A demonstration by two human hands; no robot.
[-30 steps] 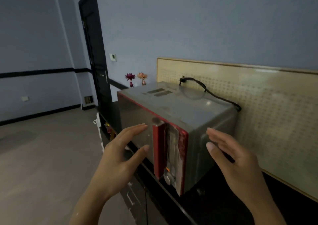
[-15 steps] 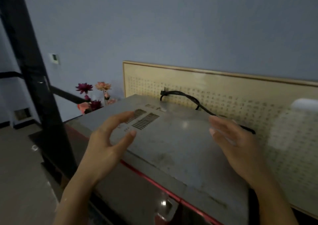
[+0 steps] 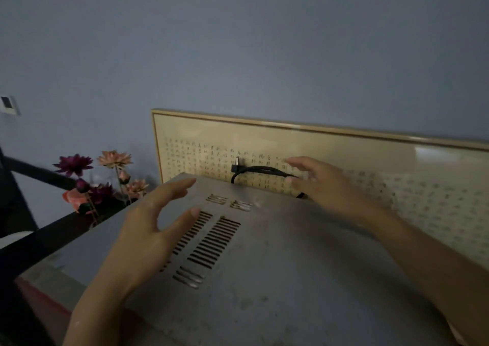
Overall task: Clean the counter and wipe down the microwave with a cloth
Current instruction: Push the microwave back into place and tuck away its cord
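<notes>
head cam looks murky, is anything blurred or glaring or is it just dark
Head view: dim, bluish light overall, no hard shadows. Head view: the right hand is smeared by motion at the fingers near the black cord, while the left hand and the microwave top look fairly sharp. Head view: a pale reflection washes out the framed panel at right.

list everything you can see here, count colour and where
microwave: 1, grey top, centre
power cord: 1, black, at the microwave's back edge
framed calligraphy panel: 1, cream, gold frame, behind the microwave
flowers: several, purple and pink, left of the microwave
wall switch: 1, white, far left
counter: 1, black, lower left
left hand: 1, bare, fingers spread over the microwave's top
right hand: 1, bare, by the power cord, contact unclear
</notes>
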